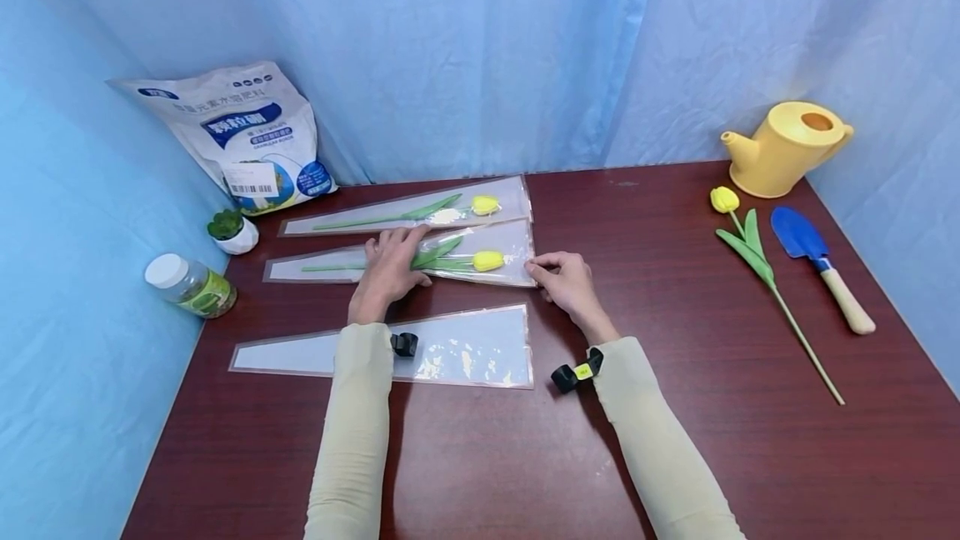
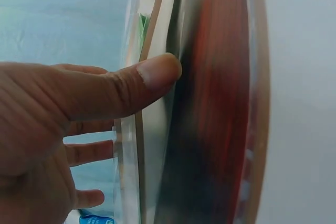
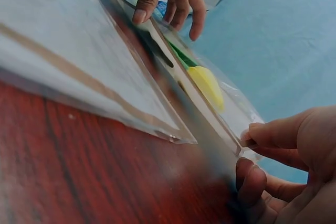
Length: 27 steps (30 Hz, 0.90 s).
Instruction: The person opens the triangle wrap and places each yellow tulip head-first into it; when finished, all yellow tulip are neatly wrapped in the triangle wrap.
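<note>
A clear flower sleeve (image 1: 517,261) with a yellow tulip (image 1: 488,261) inside lies across the middle of the row. My right hand (image 1: 567,283) pinches its near right corner between thumb and fingers, seen close in the right wrist view. Spread over the sleeve's narrower half, my left hand (image 1: 392,265) covers part of the stem. In the left wrist view the left thumb (image 2: 157,72) lies along the near edge, with the other fingers extended toward the far side. Behind is another sleeve (image 1: 513,198) with a tulip (image 1: 484,205) in it. Nearer me, a flat sleeve (image 1: 480,348) holds no flower.
At left stand a white fertilizer bag (image 1: 255,132), a small potted succulent (image 1: 238,236) and a white-capped jar (image 1: 197,286). To the right are a loose yellow tulip (image 1: 757,252), a blue trowel (image 1: 798,232) and a yellow watering can (image 1: 780,152). Blue curtains border the table.
</note>
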### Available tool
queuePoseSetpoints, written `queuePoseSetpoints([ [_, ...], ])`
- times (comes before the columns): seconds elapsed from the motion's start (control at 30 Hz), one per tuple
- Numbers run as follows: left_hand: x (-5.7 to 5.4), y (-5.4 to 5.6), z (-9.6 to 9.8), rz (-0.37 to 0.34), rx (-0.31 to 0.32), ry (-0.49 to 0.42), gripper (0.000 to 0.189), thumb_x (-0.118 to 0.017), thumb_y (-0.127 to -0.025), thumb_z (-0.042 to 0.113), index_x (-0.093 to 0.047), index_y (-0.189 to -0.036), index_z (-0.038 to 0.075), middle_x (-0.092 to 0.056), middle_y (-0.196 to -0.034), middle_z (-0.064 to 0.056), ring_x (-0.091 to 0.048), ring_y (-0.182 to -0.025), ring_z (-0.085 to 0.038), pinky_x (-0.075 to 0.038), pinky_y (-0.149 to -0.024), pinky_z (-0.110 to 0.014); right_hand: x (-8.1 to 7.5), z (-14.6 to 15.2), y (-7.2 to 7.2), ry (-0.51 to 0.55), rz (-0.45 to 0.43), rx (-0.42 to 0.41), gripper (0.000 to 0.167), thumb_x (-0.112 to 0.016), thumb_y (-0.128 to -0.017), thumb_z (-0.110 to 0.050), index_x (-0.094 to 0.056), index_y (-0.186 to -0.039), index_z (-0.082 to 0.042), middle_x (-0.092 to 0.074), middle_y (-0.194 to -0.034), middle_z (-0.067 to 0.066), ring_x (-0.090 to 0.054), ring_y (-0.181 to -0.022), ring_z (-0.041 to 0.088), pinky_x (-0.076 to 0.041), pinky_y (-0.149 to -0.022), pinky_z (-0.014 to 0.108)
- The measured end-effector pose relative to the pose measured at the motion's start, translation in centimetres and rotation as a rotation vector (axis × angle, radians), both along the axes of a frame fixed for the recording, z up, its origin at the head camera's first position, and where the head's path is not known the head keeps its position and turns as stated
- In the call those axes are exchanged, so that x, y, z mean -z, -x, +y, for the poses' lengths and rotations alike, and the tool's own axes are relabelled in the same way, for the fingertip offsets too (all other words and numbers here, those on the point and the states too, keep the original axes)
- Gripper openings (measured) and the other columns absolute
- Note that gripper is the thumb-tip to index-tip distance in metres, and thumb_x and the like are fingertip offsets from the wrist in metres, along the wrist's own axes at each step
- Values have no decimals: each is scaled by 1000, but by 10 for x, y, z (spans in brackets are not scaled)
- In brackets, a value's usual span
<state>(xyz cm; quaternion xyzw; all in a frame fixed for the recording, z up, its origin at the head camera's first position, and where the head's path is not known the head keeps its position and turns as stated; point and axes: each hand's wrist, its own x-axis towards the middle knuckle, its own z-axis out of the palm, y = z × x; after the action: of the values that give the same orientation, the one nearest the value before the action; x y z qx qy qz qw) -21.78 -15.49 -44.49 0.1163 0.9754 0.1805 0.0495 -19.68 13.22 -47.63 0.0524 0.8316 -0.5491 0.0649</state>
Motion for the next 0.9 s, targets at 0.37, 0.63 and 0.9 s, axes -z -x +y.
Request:
queuePoseSetpoints([
  [0.37,7,3,1,25,-10,19,85,-84,-81,19,-37,-152,21,-44,-151,-16,-34,-140,-42,-22,-117,-66,1,-1,8,-146,12,14,25,-70,-92,-31,-78,-105,-11,-72,-77,5,-56,-48,8,-49,-49,25],
  [0.63,7,2,1,37,6,-2,85,-84,-81,19,-37,-152,20,-41,-153,-17,-33,-141,-42,-24,-117,-66,1,1,11,-200,47,21,22,-70,-91,-29,-79,-101,-12,-69,-69,-1,-55,-54,7,-46,-59,25],
  [0.9,6,2,0,17,6,-14,87,-84,-80,19,-36,-152,19,-38,-154,-18,-31,-142,-42,-23,-119,-64,-3,3,8,-126,-19,-11,23,-67,-94,-30,-75,-107,-13,-70,-78,6,-63,-58,14,-53,-51,26],
])
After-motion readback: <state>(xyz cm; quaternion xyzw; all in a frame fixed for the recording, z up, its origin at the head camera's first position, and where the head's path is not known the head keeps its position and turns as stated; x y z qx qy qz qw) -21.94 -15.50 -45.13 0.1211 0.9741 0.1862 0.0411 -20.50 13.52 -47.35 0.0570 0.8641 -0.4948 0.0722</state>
